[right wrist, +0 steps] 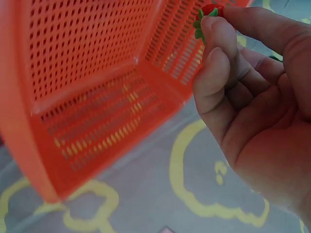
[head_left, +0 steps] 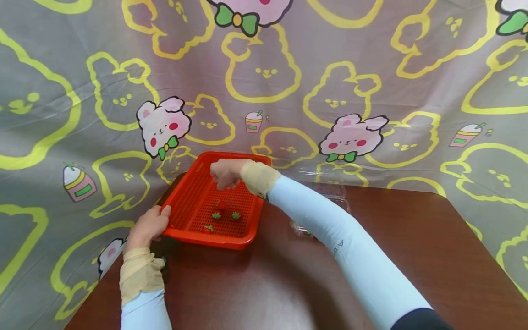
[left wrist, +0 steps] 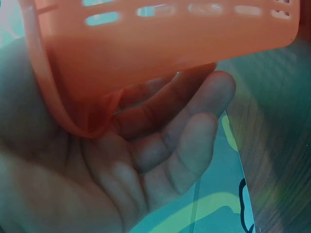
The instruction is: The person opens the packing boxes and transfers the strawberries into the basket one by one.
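Note:
A red-orange plastic basket (head_left: 224,241) with slotted sides stands on the table, its near left corner gripped by my left hand (head_left: 150,224). In the left wrist view the rim (left wrist: 87,128) lies in the crook of that hand, the fingers (left wrist: 194,145) curling under the outside. My right hand (head_left: 227,173) is over the far part of the basket. Its thumb and fingertips pinch a small red strawberry (right wrist: 217,8) with green leaves, best seen in the right wrist view. Several more strawberries (head_left: 221,206) lie on the basket floor towards the near side.
A clear plastic box (head_left: 302,229) stands right of the basket, partly hidden behind my right sleeve (head_left: 330,229). The brown table (head_left: 412,243) meets a patterned cloth (head_left: 284,59) at the back and left. A small dark object sits beside my left wrist.

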Demonstrator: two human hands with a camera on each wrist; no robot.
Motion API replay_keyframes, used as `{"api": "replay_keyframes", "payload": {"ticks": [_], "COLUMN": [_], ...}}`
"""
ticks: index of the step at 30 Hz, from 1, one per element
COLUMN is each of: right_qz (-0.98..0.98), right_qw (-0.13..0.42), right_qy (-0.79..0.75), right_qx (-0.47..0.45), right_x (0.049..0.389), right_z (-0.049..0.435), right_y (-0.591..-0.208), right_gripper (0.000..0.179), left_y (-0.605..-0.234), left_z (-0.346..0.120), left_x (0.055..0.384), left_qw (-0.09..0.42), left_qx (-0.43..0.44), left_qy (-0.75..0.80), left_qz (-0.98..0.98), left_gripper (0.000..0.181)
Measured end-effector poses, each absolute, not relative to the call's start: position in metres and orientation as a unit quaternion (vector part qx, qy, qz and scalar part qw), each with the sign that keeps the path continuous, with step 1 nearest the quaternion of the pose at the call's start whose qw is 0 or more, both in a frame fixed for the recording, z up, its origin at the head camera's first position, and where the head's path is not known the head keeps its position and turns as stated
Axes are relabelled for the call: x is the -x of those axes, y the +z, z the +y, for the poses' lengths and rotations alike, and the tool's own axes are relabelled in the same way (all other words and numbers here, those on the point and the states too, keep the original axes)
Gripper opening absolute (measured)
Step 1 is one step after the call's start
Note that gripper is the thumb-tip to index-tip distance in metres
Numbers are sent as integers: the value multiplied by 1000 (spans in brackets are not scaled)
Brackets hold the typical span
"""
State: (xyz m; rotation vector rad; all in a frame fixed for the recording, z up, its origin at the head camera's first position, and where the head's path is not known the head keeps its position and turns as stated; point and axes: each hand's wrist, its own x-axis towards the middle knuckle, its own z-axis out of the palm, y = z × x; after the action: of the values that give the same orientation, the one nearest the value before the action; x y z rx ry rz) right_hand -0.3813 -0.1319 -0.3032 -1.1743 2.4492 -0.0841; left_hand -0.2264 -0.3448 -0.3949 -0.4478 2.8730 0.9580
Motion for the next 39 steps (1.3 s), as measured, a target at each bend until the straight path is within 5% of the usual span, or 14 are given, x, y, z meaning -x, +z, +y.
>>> {"api": "replay_keyframes", "payload": {"ticks": [9,18,23,28,39], "right_qz": [873,874,876,888,897], "right_qw": [258,269,300,323,313], "right_qy": [1,18,12,-34,-70], "right_qx": [413,405,377,324,305], "right_x": [378,378,374,365,358], "right_z": [-146,-152,-151,-148,-148], "right_y": [-337,-350,-347,-344,-346], "right_gripper": [15,20,7,27,22], "left_y": [-396,-393,-390,-390,-395], "left_z": [-342,-343,-344,-344,-345], "left_x": [228,230,231,231,230], "left_qw": [36,42,37,38,51], "left_qx": [145,146,142,149,163], "left_qy": [312,312,308,306,306], "left_qz": [938,938,940,940,937], "left_gripper": [47,49,50,50,51]}}
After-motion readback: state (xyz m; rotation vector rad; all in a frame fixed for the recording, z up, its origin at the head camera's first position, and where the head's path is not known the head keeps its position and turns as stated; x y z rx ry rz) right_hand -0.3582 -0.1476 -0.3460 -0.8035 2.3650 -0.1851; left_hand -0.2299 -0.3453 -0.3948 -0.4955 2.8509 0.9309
